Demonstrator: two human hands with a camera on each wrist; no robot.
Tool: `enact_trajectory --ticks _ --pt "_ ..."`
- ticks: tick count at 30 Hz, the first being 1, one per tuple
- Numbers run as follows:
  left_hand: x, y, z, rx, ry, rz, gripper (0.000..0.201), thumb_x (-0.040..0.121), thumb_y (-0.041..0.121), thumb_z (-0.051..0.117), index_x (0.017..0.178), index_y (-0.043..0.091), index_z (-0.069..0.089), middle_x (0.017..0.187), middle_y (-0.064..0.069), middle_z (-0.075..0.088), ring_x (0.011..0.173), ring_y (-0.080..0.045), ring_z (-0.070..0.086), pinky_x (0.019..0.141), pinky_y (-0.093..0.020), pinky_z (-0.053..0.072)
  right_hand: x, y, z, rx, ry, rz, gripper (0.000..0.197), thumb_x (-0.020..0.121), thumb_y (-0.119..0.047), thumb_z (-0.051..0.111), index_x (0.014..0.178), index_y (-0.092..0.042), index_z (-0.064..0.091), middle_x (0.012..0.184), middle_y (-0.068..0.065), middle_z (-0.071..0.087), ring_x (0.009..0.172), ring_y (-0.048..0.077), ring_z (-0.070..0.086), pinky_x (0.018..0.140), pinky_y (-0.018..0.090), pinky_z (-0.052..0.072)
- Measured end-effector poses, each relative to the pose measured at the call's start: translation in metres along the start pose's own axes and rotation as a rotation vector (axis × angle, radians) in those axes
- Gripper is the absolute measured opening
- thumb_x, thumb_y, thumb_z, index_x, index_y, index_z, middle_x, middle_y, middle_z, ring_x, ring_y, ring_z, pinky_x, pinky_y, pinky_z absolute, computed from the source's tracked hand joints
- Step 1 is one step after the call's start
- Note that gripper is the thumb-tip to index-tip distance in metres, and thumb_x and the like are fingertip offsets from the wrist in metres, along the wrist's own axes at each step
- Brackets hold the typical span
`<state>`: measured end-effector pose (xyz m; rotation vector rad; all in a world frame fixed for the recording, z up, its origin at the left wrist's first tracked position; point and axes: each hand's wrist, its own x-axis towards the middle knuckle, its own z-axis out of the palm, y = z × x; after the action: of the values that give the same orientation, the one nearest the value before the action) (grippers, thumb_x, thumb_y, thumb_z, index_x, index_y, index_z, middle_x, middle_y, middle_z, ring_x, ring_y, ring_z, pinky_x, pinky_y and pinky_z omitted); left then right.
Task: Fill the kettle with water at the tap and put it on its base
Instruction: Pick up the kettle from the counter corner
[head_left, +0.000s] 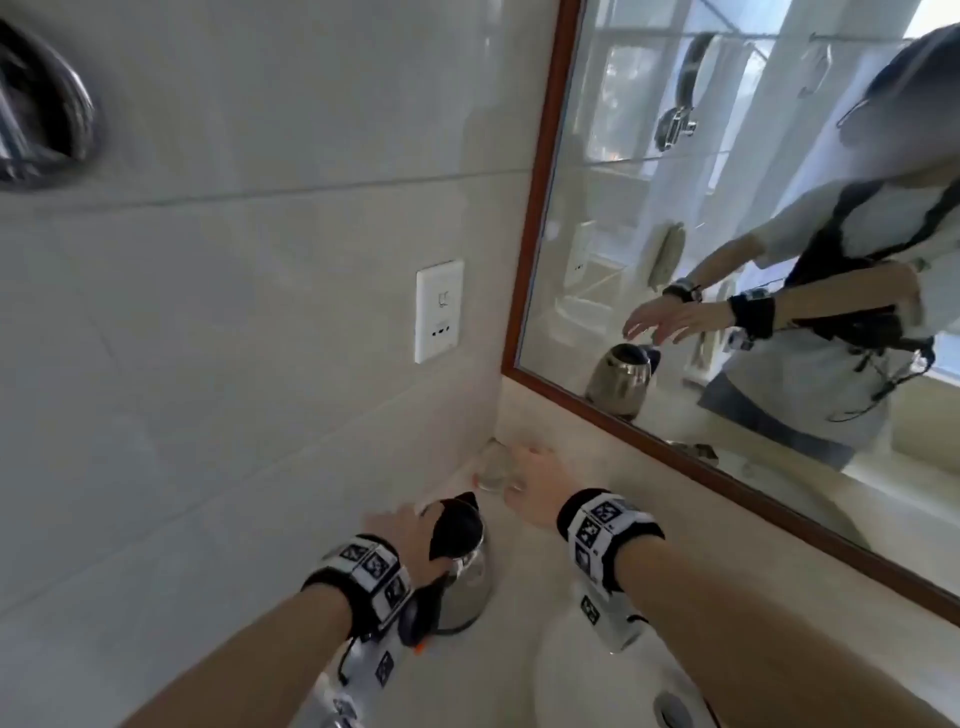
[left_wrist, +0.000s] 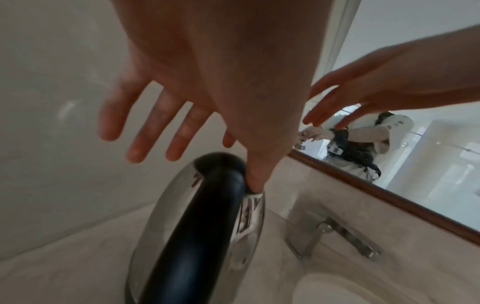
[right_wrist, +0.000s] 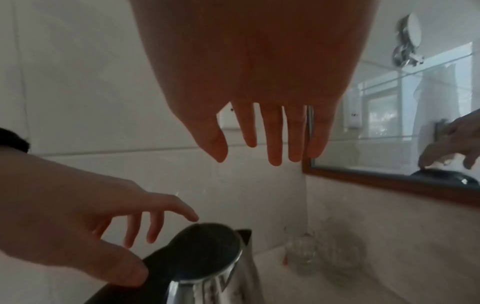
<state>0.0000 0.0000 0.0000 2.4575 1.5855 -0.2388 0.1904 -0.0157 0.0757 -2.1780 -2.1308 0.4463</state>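
The left hand (head_left: 402, 530) is hovering spread over the kettle (head_left: 460, 571), its fingers (left_wrist: 135, 131) straight and apart; only the thumb is touching the black lid (right_wrist: 202, 244) near the handle (left_wrist: 197, 230), and nothing is being gripped. The right hand (head_left: 535, 486) is likewise hanging relaxed with straight fingers (right_wrist: 275, 139), holding nothing, above two clear glasses (right_wrist: 301, 257) in the corner.

The kettle is standing upright on the pale stone tabletop (head_left: 524, 561), close to the tiled wall and just left of the white basin (head_left: 582, 670). Whether its base is under it cannot be told. The tap (left_wrist: 335, 236) is sitting behind the basin, under the framed mirror (head_left: 727, 234).

The body is polished steel, so it is probably slippery and rigid, and a palm wrapped round it would likely slide. The thick black handle arching down the back looks like the sound place to take hold, with fingers curled right through the loop. It is probably light for now, but it will grow heavy and sloshy once filled, so a full grip low on the handle seems wise. The lid is sitting closed and will likely need opening before filling. The glasses nearby look fragile and easy to knock.
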Motion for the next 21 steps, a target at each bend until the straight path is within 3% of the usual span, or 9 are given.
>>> enact_trajectory --ticks 2,5,8,13,16,21 --pt "0.006 -0.005 0.015 0.017 -0.028 0.007 0.09 0.08 0.069 0.044 0.153 0.029 0.009 0.126 -0.009 0.063 0.102 -0.034 0.067 0.085 -0.039 0.053 0.01 -0.008 0.017 -0.002 -0.048 -0.009 0.057 0.086 -0.037 0.05 0.139 -0.021 0.038 0.136 0.008 0.052 0.126 0.033 0.046 0.101 0.044 0.044" --pt "0.009 -0.006 0.037 -0.074 -0.049 0.047 0.091 0.083 0.053 0.05 0.154 0.035 -0.005 0.126 -0.014 0.062 0.089 -0.035 0.07 0.073 -0.036 0.056 0.013 -0.016 0.045 0.002 -0.125 -0.013 0.06 0.09 -0.035 0.05 0.146 -0.024 0.032 0.144 0.006 0.047 0.132 0.031 0.042 0.107 0.042 0.039" --pt "0.014 -0.011 0.037 -0.2 -0.079 0.134 0.091 0.081 0.035 0.059 0.151 0.041 0.001 0.129 -0.018 0.058 0.09 -0.037 0.068 0.069 -0.035 0.052 0.018 -0.014 0.065 0.003 -0.117 -0.023 0.054 0.086 -0.037 0.049 0.139 -0.029 0.039 0.135 0.003 0.054 0.125 0.028 0.049 0.103 0.043 0.042" --pt "0.03 -0.022 0.023 -0.154 -0.074 0.199 0.09 0.082 0.026 0.061 0.151 0.043 0.006 0.109 -0.016 0.067 0.085 -0.035 0.068 0.065 -0.032 0.049 0.018 -0.005 0.082 -0.007 -0.083 -0.038 0.05 0.088 -0.035 0.048 0.136 -0.025 0.043 0.12 0.001 0.058 0.117 0.023 0.049 0.099 0.039 0.044" --pt "0.038 -0.022 0.019 -0.08 -0.052 0.198 0.093 0.082 0.028 0.062 0.151 0.042 0.002 0.101 -0.014 0.07 0.082 -0.034 0.069 0.062 -0.031 0.048 0.016 -0.002 0.086 -0.01 -0.099 -0.028 0.051 0.087 -0.038 0.047 0.136 -0.024 0.043 0.121 0.002 0.057 0.117 0.023 0.048 0.099 0.038 0.044" --pt "0.055 -0.019 0.029 -0.138 -0.041 0.163 0.096 0.077 0.049 0.066 0.152 0.035 0.009 0.11 -0.012 0.07 0.09 -0.034 0.069 0.072 -0.036 0.054 0.02 0.009 0.087 0.019 -0.107 -0.02 0.057 0.085 -0.037 0.049 0.139 -0.023 0.042 0.126 0.004 0.056 0.121 0.026 0.047 0.1 0.038 0.043"
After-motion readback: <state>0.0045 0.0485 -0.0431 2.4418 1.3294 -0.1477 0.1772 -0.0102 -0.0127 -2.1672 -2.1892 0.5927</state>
